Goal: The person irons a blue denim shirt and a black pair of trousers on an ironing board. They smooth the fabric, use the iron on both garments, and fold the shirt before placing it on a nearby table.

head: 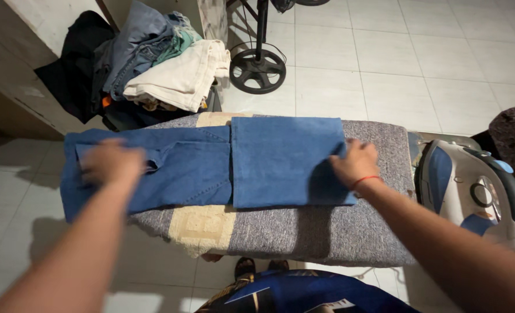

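Blue jeans lie folded across my ironing board, long axis along the board. One folded panel is laid over the right half; its left edge runs straight across the board near the middle.

My right hand is on the right edge of that folded panel, fingers curled over the denim and pinching the fold, thumb side down on the cloth. Red thread band on the wrist.

My left hand is flat on the waist end of the jeans, at the board's left end. It's motion-blurred, so I can't tell if it's gripping or just pressing.

Edges: the jeans overhang the board's left end and droop a bit past the near left edge. Far edge of the folded panel sits close to the board's far edge. Near edge has a wide strip of bare grey cover, with a beige patch near the middle.

Room: bare board to the right of my right hand, then the iron parked just off the board's right end. Clothes pile beyond the far left corner, well apart. Fan base on the tile floor beyond the far edge.
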